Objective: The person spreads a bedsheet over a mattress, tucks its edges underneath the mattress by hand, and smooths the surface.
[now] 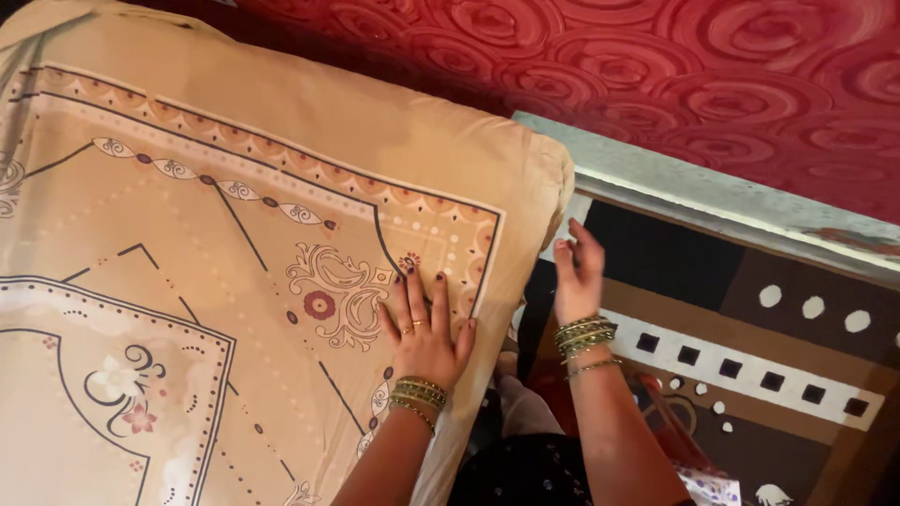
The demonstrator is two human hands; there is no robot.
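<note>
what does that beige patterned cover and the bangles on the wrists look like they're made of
Beige cover: looks like soft woven cloth, matte, printed; it puckers at the corner. Bangles: probably metal, gold-toned and shiny, some with darker green bands, on the left hand wrist.

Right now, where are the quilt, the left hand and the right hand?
Quilt (234, 234): head view, on its patterned top.
Left hand (424, 330): head view, back of the hand, flat on the quilt.
Right hand (577, 274): head view, middle of the hand.

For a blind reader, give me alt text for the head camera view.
A left hand presses flat on a beige patterned bedsheet near the mattress corner, while the right hand reaches open beside the edge. Below lies a brown patterned rug; a red swirled wall rises behind.
</note>
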